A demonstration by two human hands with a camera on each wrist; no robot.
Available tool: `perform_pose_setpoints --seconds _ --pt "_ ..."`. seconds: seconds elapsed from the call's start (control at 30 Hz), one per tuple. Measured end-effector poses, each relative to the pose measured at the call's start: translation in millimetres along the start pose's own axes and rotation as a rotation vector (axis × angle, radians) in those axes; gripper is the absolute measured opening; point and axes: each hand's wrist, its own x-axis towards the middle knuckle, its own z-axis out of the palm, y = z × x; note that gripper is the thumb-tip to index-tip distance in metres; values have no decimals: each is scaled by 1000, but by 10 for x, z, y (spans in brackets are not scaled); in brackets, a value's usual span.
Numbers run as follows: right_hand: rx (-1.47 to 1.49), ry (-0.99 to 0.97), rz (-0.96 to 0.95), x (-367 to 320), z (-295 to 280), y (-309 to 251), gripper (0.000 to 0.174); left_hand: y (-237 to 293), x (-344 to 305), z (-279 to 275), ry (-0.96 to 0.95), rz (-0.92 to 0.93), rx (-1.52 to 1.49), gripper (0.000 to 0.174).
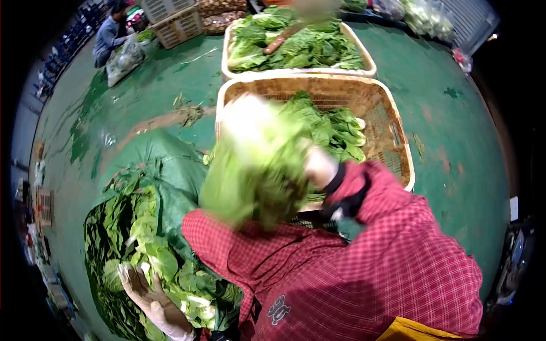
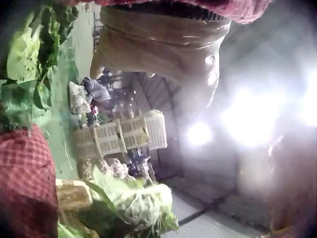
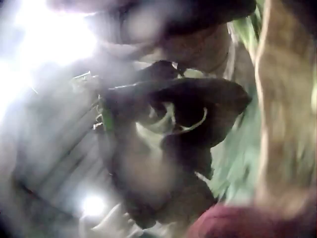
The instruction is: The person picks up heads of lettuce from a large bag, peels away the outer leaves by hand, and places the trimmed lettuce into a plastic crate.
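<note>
Cabbage [image 1: 250, 170], leafy, pale green, clamped in right grip [image 1: 318, 167], left grip [image 1: 152, 302] spread apart: best lowered softly into cream plastic basket [image 1: 380, 116] below!

A leafy-green head [image 1: 247, 167], motion-blurred, is held up at the left front corner of the near basket [image 1: 376, 105], pale base uppermost, green leaves hanging. Similar heads [image 1: 327, 128] lie inside that basket; loose-leaved greens [image 1: 162, 258] crowd together to its left front.
</note>
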Motion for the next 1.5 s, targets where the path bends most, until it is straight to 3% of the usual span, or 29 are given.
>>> perform_pose_setpoints --seconds 0.07,0.13,0.2,0.23,0.47,0.57,0.63,0.7,0.73,0.77,0.83,0.9,0.93,0.97,1.0,1.1,1.13,1.17,1.23,1.27,1.33,1.37,1.4,1.47,1.5 --pt "-283 215 -301 -36 -526 -761 77 -16 21 22 52 -92 76 80" --pt "-751 380 -575 -123 -1003 -1276 80 -285 21 -267 67 -153 83 73" --pt "-1407 584 -801 -281 -1581 -1538 79 -388 -14 -425 177 -262 148 65" --pt "-1894 612 -960 -369 -1718 -1591 79 -256 4 -385 227 -315 187 56" --pt "-2086 844 -663 -662 -2466 -1440 81 -446 -483 -1357 473 -663 105 58" --pt "-2024 892 -630 -753 -2726 -1354 81 -391 -708 -1577 557 -764 77 57" --pt "-1617 1089 -626 -707 -2822 -1210 81 -326 -789 -1629 612 -787 72 58" --pt "-1153 1297 -550 -729 -2621 -1063 77 -333 -842 -1608 643 -753 66 60" --pt "-823 1243 -635 -782 -2839 -927 65 -402 -881 -1755 599 -770 46 66" --pt "-422 1223 -595 -753 -2655 -855 51 -379 -867 -1694 601 -778 61 67" --pt "162 1066 -511 -724 -2824 -657 40 -303 -873 -1584 609 -791 97 71" --pt "319 1154 -428 -567 -2789 -610 43 -364 -904 -1762 531 -851 156 77" --pt "337 1148 -355 -504 -3046 -521 44 -426 -914 -1895 526 -893 171 78" --pt "332 1294 -256 -477 -3357 -382 54 -503 -932 -2090 524 -934 187 79" --pt "167 1365 -85 -468 -3578 -262 58 -738 -1018 -2516 559 -925 114 80" --pt "-383 1513 437 -417 -4009 -98 69 -457 -1024 -1884 443 -670 380 73" --pt "-622 1495 539 -331 -3977 -90 65 -406 -1015 -1692 449 -646 410 68" --pt "-959 1429 521 -265 -3937 -117 61 -318 -1059 -1594 473 -627 449 63" --pt "-1517 1118 285 -69 -3534 -237 55 -562 -1219 -1805 615 -612 300 62" --pt "-1614 909 117 20 -3222 -363 53 -660 -1363 -1994 669 -640 366 58" --pt "-1371 573 -73 379 -2196 -520 48 -573 -1464 -1953 734 -646 329 44" --pt "-1003 560 96 611 -1289 -522 53 -651 -1573 -2082 858 -599 286 41" --pt "-825 342 85 794 -1138 -445 56 -736 -1725 -2277 846 -572 255 35" --pt "-797 42 -31 1035 -335 -212 55 -926 -1950 -2421 904 -549 178 32" --pt "-833 -116 7 1132 192 -79 55 -1040 -2036 -2518 904 -530 113 31"
